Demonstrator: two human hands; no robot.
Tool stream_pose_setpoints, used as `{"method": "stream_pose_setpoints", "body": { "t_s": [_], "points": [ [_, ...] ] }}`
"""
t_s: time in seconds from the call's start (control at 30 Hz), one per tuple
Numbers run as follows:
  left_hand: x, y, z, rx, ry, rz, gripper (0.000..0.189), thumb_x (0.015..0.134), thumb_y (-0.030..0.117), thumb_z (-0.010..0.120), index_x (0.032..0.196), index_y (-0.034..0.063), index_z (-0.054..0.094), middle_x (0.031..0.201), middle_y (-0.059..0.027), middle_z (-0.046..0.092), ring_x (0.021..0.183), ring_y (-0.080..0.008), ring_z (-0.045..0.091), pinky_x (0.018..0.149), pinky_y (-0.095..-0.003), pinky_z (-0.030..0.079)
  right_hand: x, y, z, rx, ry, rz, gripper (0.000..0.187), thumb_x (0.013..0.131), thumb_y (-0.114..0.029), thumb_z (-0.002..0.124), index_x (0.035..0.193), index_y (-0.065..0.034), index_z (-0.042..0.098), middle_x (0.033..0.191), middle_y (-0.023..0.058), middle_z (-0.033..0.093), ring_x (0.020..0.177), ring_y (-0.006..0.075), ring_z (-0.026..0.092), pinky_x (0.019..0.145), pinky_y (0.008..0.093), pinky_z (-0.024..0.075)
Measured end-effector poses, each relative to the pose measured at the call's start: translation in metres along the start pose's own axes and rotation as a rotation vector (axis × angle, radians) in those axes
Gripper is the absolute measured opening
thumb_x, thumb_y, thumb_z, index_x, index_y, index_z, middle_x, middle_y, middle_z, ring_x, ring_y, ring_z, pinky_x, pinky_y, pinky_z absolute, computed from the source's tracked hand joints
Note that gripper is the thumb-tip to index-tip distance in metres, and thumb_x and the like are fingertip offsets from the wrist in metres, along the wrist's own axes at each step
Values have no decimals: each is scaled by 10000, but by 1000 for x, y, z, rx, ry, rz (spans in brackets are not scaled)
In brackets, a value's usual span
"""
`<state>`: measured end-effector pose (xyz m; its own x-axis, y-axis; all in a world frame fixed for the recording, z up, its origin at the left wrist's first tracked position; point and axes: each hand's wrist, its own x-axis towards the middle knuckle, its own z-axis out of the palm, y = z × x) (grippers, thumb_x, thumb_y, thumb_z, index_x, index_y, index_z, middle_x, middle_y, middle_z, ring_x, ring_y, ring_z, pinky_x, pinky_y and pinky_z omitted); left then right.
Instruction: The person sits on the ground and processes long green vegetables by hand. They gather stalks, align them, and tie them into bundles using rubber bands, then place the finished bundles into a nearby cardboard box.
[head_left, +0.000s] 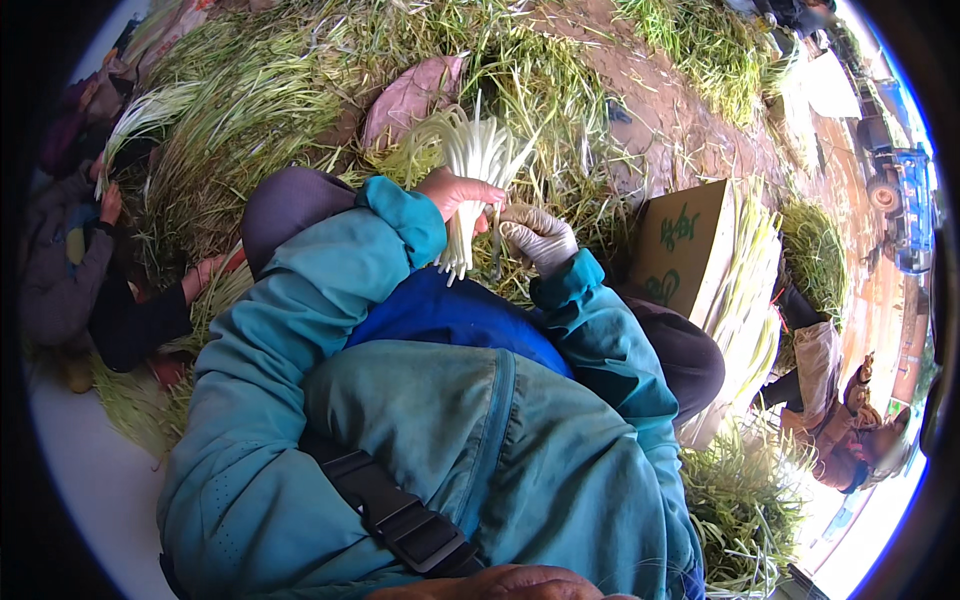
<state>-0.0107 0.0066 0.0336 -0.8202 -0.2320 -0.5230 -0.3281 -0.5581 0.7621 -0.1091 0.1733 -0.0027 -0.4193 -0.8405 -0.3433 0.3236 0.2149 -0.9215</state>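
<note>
My bare left hand (459, 196) is wrapped around a bunch of pale blanched chives (480, 146). Their white cut ends point down towards my lap, and the leaf tops fan out above my fist. Close beside it on the right is my right hand (540, 234), in a whitish glove with the fingers curled. Its fingertips meet the edge of the bunch near my left fingers. A thin greyish strip hangs just below them; whether the right hand pinches it is unclear. Beneath both hands lie a blue apron (457, 315) and scattered leaves.
A cardboard box (679, 240) bearing green writing stands by my right knee, with long pale chives (739, 292) alongside. Heaps of chives (255, 112) cover the ground ahead, around a pink sack (412, 97). People work at left and right. A blue vehicle (904, 202) stands far right.
</note>
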Motion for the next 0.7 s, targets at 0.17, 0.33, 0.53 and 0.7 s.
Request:
{"method": "stream_pose_setpoints", "body": {
  "t_s": [0.17, 0.33, 0.53, 0.7],
  "points": [
    [3, -2, 1, 89, -51, -27, 268, 719, 204, 679, 896, 6, 642, 679, -74, 602, 469, -144, 546, 443, -259, 443, 0, -5, 0, -366, 85, -456, 138, 781, -58, 658, 909, -25, 615, 796, 78, 605, 658, 179, 561, 619, 274, 458],
    [3, -4, 0, 69, -101, -75, 318, 722, 193, 670, 970, -2, 631, 685, -79, 597, 465, -140, 537, 464, -250, 445, -4, -20, -10, -724, 261, -610, 57, 782, -10, 620, 812, -44, 587, 795, 61, 572, 655, 141, 529, 594, 235, 436],
    [-9, 12, 8, -24, -126, -95, 332, 733, 179, 635, 1012, -1, 617, 612, -45, 568, 463, -121, 524, 455, -241, 429, -2, -22, -26, -297, 155, -307, 108, 834, -79, 609, 930, -30, 613, 845, 12, 608, 675, 77, 512, 617, 214, 426],
    [-7, 6, 7, -40, -149, -59, 364, 736, 176, 627, 1047, -8, 592, 591, -36, 552, 440, -109, 510, 428, -229, 415, 0, -8, -2, -3, -64, -103, 235, 812, -53, 631, 1038, -1, 591, 981, 55, 621, 901, 117, 564, 808, 255, 454]
  ]
}}
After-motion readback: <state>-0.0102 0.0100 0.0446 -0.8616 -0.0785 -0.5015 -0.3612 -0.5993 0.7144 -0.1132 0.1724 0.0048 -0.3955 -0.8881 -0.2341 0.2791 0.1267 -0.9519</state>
